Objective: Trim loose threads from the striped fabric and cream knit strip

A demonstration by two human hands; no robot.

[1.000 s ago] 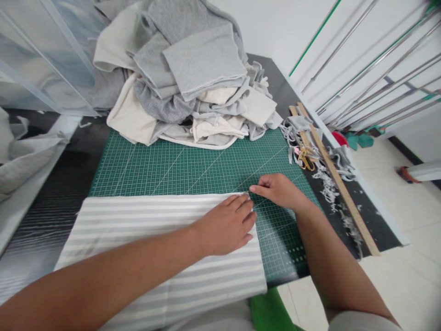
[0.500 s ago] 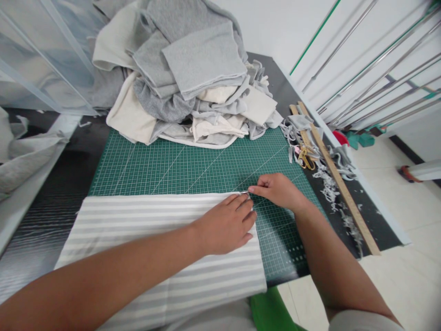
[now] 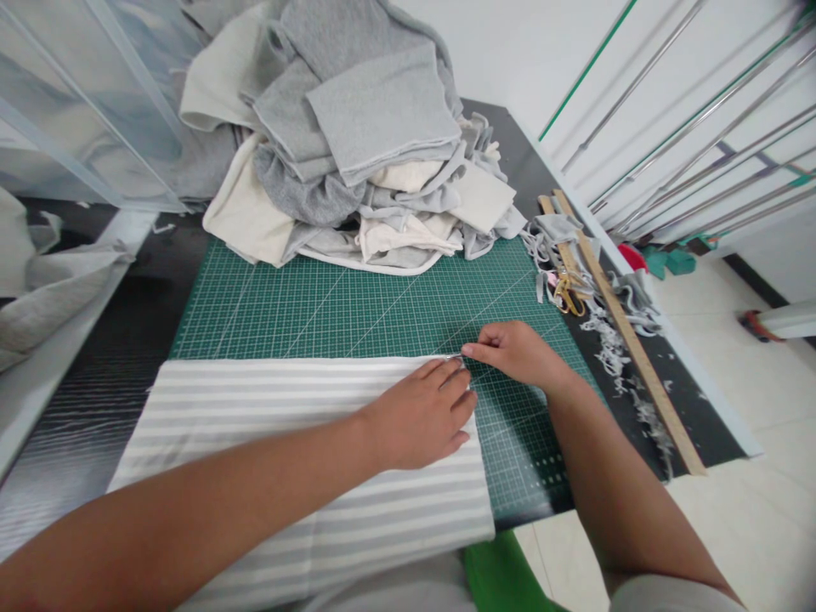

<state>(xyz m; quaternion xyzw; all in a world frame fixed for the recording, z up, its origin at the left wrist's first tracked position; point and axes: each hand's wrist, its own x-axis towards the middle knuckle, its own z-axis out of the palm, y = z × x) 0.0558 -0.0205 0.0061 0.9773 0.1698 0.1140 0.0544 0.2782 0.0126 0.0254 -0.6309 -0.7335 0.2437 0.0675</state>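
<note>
- Head view: since the earlier frame, the surroundings have slid slightly rightward in the picture, while both hands have stayed at the cloth's far right corner.
- The left hand [image 3: 424, 416] lies palm down on the cloth [image 3: 255, 391], fingers loosely spread and gripping nothing, their tips near its far edge.
- The right hand [image 3: 510, 350] is just beyond that corner, thumb and forefinger pinched on a slim tool [image 3: 457, 354], mostly hidden; its exact kind cannot be told.
- The cloth, striped grey and white, lies flat across the near part of the green mat [image 3: 344, 310], reaching over the dark table [image 3: 95, 289] at the left.
- Behind the mat's bare strip, a pile [image 3: 382, 110] of grey and cream fabric covers its far part.
- To the right, gold-handled scissors [image 3: 569, 297] lie among scraps [image 3: 609, 348], near a long wooden ruler [image 3: 637, 348].
</note>
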